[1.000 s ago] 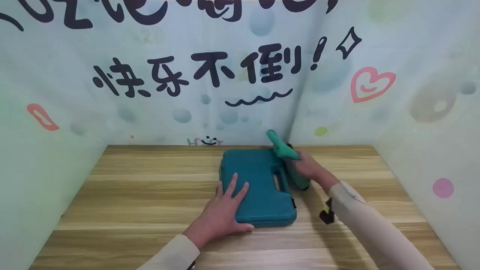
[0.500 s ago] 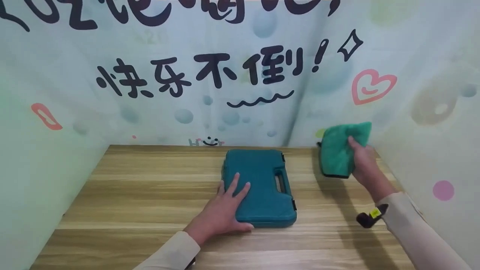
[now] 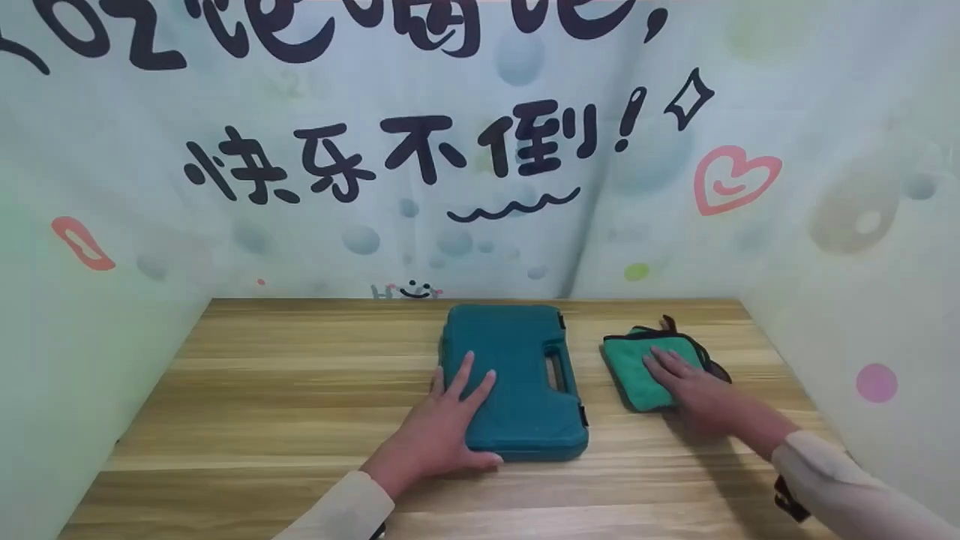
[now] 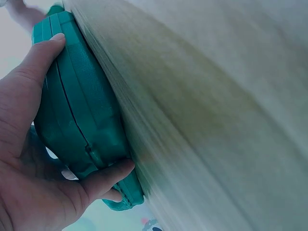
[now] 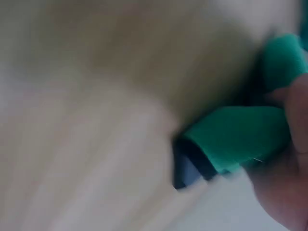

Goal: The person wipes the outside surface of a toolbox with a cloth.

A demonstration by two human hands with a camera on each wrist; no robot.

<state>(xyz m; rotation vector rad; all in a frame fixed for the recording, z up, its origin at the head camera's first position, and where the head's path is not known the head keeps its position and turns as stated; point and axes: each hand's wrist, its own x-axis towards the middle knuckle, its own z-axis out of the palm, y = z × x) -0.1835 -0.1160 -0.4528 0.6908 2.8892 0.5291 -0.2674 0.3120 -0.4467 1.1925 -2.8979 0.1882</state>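
Observation:
A teal hard plastic case (image 3: 517, 360) with a cut-out handle lies closed on the wooden table. My left hand (image 3: 435, 427) rests spread over its near left corner, some fingers on the lid and the thumb at the near edge. In the left wrist view, the thumb and fingers of the left hand (image 4: 48, 159) touch the case's sides (image 4: 79, 96). To the right of the case, my right hand (image 3: 697, 394) holds a folded green cloth pouch (image 3: 637, 371) with black trim, fingers on top. The right wrist view is blurred, with the pouch (image 5: 236, 134) folded against the hand.
The wooden table (image 3: 300, 375) extends around the case, with bare wood to the left. A printed backdrop (image 3: 337, 247) stands along the table's far edge, and light walls close off both sides. A small dark device (image 3: 791, 499) hangs at the right sleeve.
My right hand has carried the green pouch from beside the case to the right, then down to the table. The left hand and case have stayed in place.

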